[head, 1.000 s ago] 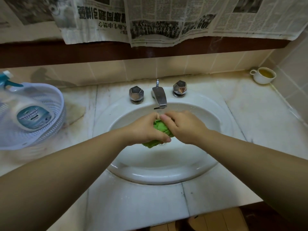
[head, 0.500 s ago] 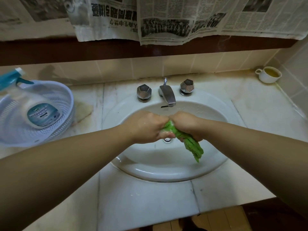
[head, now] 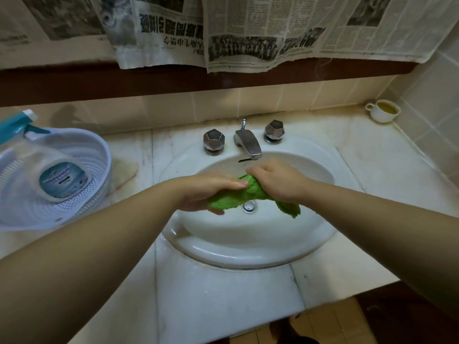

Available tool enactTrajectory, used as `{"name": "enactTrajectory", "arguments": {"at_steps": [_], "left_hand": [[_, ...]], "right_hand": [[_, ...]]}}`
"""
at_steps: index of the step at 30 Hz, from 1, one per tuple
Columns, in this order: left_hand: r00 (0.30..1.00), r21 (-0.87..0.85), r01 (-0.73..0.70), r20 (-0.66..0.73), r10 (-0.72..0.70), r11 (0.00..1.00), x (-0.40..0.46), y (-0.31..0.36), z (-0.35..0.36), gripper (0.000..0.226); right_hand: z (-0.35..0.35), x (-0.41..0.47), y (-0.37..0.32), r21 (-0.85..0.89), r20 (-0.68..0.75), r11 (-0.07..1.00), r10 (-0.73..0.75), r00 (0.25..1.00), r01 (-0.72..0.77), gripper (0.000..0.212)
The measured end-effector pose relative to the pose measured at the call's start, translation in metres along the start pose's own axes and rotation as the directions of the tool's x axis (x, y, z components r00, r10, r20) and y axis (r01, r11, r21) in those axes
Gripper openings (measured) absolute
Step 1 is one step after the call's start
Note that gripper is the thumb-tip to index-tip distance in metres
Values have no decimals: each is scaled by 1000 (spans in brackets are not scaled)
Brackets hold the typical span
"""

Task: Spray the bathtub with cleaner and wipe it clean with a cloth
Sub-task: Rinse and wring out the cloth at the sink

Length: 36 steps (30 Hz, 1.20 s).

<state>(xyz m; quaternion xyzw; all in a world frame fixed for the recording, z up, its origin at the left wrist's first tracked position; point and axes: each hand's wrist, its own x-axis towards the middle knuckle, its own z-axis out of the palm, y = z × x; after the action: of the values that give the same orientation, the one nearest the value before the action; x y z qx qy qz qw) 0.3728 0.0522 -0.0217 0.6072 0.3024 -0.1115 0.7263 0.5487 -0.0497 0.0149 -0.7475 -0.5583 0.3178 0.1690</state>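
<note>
Centre: basin [head: 248,247] set in the counter [head: 223,301], taps [head: 214,141] and spout [head: 248,142] behind it.
Over basin: both hands [head: 211,192] on a cloth [head: 250,192] above the drain [head: 249,206].
Left: basket [head: 82,194] holding spray bottle [head: 53,175].
Far right corner: cup [head: 383,111].
Above: newspaper [head: 248,33] hanging.

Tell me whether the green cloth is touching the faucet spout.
Apart. In the head view the green cloth, gripped by the left hand and right hand, sits below the faucet spout, with white basin showing between them.
</note>
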Motion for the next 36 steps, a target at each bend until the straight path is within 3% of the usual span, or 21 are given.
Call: {"name": "enactTrajectory", "arguments": {"at_steps": [2,4,6,9,11,13,16,19,24,29,36], "left_hand": [[973,-174,134,207,-97,976,0,-2,-4,79],[951,-165,133,300,-79,977,0,-3,-2,93],[970,-103,62,242,-35,993,2,-3,4,83],[994,130,-106,40,101,986,5,-4,15,35],[958,471,-197,-95,272,860,11,-7,20,27],[911,676,-166,-174,373,718,20,-10,25,31],[886,883,-100,-131,445,458,31,-15,21,37],[885,931,-114,-64,462,347,39,-18,18,48],[892,987,-94,24,452,132,38,-15,18,49],[889,997,-74,70,453,-8,41,-14,16,55],[885,992,-47,96,455,-118,48,-12,23,57]], "right_hand": [[4,-3,-3,-136,-46,984,-120,992,113,45],[8,-5,-3,-264,-54,949,-193,980,172,46],[10,-8,-2,-331,-52,926,-208,977,180,52],[12,-9,2,-304,-98,948,-129,987,94,55],[14,-4,3,-169,-112,986,-18,994,-1,52],[14,3,-1,-128,-53,988,78,996,-84,46],[16,9,0,-114,44,967,234,971,-228,39],[18,11,12,-22,121,939,345,931,-345,34],[26,9,17,94,263,868,450,853,-487,20],[31,15,23,123,311,807,521,795,-577,19],[25,13,24,83,357,751,591,723,-655,26]]}}
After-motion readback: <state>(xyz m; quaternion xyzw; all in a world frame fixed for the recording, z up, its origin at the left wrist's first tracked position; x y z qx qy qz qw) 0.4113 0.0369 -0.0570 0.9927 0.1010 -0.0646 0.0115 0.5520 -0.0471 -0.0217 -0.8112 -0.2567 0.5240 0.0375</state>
